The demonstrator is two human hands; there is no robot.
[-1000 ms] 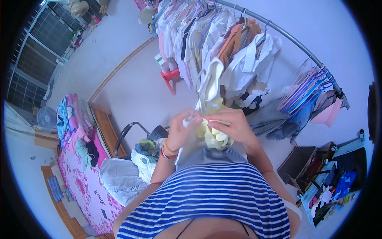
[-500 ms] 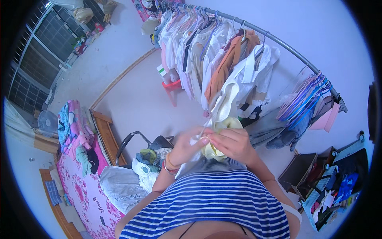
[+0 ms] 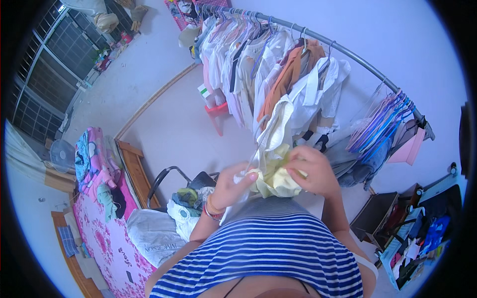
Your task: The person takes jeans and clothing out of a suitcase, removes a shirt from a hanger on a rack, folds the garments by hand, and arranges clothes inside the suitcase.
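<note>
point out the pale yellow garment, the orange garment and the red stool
pale yellow garment (image 3: 279,184): head view, on its bunched lower folds
orange garment (image 3: 286,79): head view, on its hanging middle
red stool (image 3: 217,109): head view, on its seat

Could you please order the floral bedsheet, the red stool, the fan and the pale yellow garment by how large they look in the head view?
1. Floral bedsheet
2. Pale yellow garment
3. Fan and red stool: too alike to rank
</note>
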